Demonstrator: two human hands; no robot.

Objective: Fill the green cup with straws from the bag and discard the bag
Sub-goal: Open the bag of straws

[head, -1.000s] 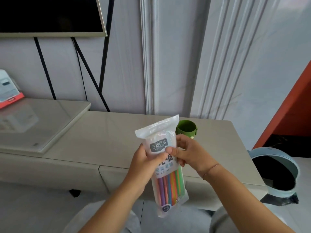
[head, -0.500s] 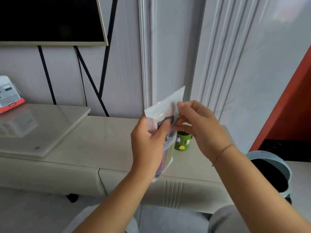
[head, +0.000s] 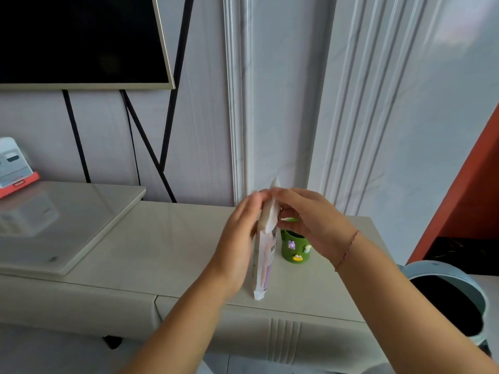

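**Bag held edge-on over tabletop, both hands at its top**

- Bag: upright, narrow edge toward the camera, printed face barely readable. A purple tint of straws shows through the lower part. Its bottom corner hangs over the front part of the tabletop; contact with the surface cannot be told.
- Left hand: back of hand to camera, fingers running up the bag's left face to its top edge and holding it. Thumb hidden.
- Right hand: fingers curled, fingertips pinching the bag's top from the right side, meeting the left fingertips there. Thin bracelet at the wrist. The top of the bag is motion-blurred.
- Green cup: stands upright on the tabletop just right of the bag, behind the right hand; small stickers on its wall; rim partly covered by the fingers.
- Bin: pale blue, open mouth, on the floor right of the tabletop.
- Dark screen on the wall, upper left.
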